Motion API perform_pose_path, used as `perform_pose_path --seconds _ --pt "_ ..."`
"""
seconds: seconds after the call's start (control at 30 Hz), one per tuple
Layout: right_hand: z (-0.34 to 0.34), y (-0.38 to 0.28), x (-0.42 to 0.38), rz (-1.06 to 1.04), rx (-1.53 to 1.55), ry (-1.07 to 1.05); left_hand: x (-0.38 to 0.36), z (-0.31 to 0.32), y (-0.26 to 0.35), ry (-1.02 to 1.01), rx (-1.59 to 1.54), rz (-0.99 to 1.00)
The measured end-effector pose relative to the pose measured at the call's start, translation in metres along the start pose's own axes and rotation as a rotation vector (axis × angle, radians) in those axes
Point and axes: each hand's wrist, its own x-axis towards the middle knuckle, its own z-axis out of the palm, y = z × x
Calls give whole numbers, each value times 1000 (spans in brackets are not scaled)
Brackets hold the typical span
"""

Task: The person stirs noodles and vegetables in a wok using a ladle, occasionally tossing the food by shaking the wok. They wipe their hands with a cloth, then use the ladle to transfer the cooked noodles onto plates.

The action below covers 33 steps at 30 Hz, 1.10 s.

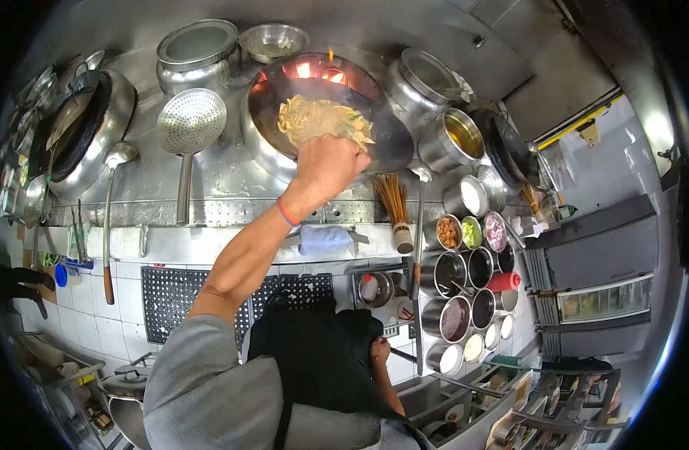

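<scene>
Left hand point(332, 163) fisted over noodles point(307, 118), hold hidden; right hand point(380, 351) low, grip unclear; flames point(304, 70) by wok point(393, 142) could flare, scorching knuckles.

A steel table point(236, 169) spans the upper frame; a strainer point(192, 120) lies upper left, a bamboo brush point(393, 202) and blue cloth point(326, 240) along its front edge.

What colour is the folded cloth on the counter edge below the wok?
Pale blue cloth; shows best in the head view, the only one.
</scene>
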Motion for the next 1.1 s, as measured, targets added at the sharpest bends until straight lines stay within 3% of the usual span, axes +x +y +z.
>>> perform_pose_path --seconds 0.1,0.3,0.43,0.53,0.57,0.63,0.77,0.97,1.1 --pt "3 4 -1 1 -58 28 4 -17 14 58 -31 79" --pt "0 -21 10 88 -30 1 14 54 -40 150 -30 26" --pt "11 -2 11 53 -51 17 -43 82 -66 3 7 65" --pt "6 -4 10 99 1 28 -59 58 -47 -104 -10 41" --pt "-1 -3 -3 133 41 -14 -50 58 -49 -13 59 89" --pt "-11 -4 -4 43 56 -64 -17 56 -49 56 20 -7" --pt "0 -18 17 43 -26 -8 18 64 -47 67 35 -48" --pt "-1 -29 0 105 19 78 13 77 -50 111 89 -42" --pt "2 -20 4 113 -9 -27 17 96 -70 165 32 17"
